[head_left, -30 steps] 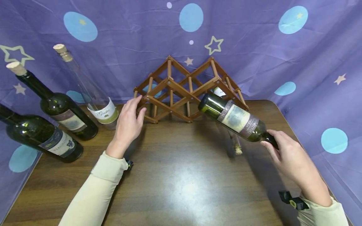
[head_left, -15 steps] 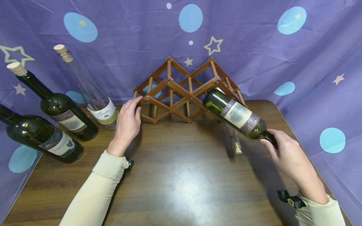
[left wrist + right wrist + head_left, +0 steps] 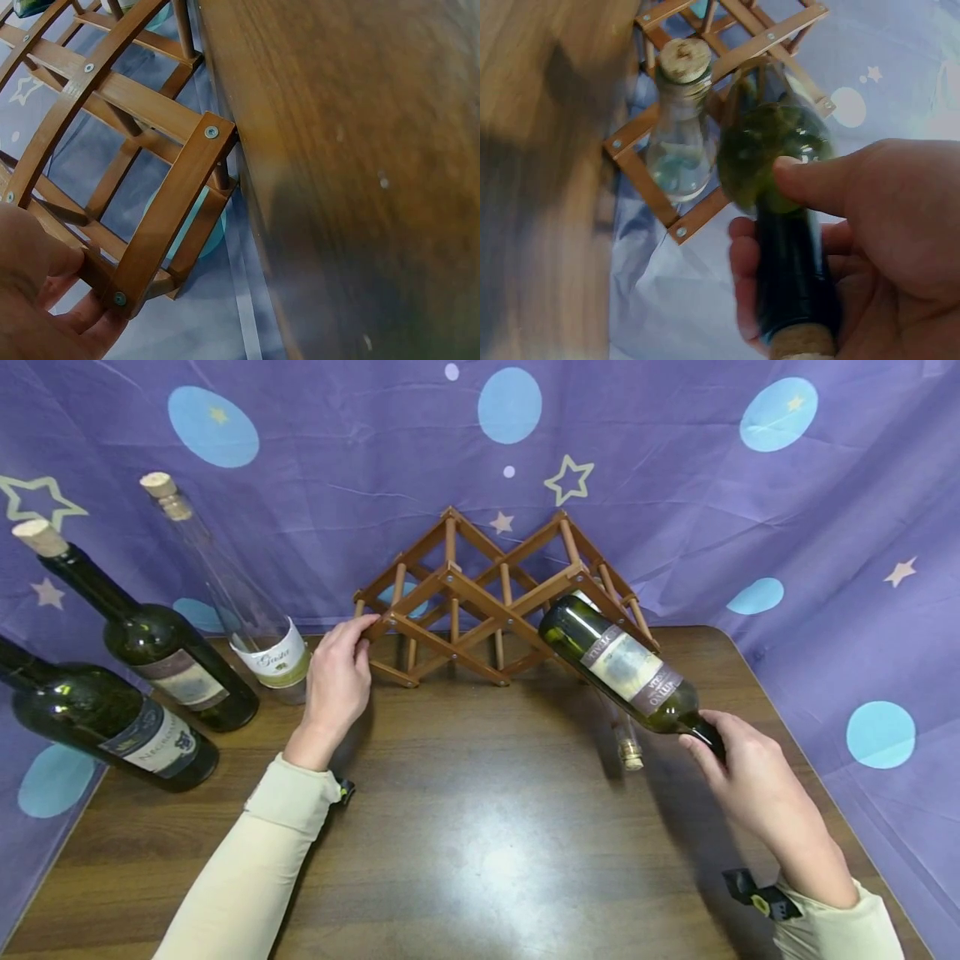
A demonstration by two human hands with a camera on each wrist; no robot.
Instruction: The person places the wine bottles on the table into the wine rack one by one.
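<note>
My right hand (image 3: 757, 777) grips a green wine bottle (image 3: 626, 664) by its dark neck, thumb along the shoulder. The bottle tilts, its base up at the right side of a wooden lattice wine rack (image 3: 510, 610) and its neck toward me. In the right wrist view, the cork (image 3: 802, 341) shows below the fingers. A clear corked bottle (image 3: 679, 150) lies in the rack's lower right opening, partly hidden by the green one in the head view. My left hand (image 3: 337, 681) holds the rack's left end; in the left wrist view, thumb and fingers (image 3: 90, 315) pinch that corner.
Three corked bottles stand on the left of the wooden table (image 3: 450, 827): a clear one (image 3: 273, 652), a dark green one (image 3: 187, 672) and another dark one (image 3: 150, 743) nearest me. A purple patterned cloth (image 3: 345, 460) hangs behind the rack and along the sides.
The green bottle's base has shifted slightly right, up against the rack, and my right hand has moved a little left. My left thumb has drawn in toward the rack's corner.
</note>
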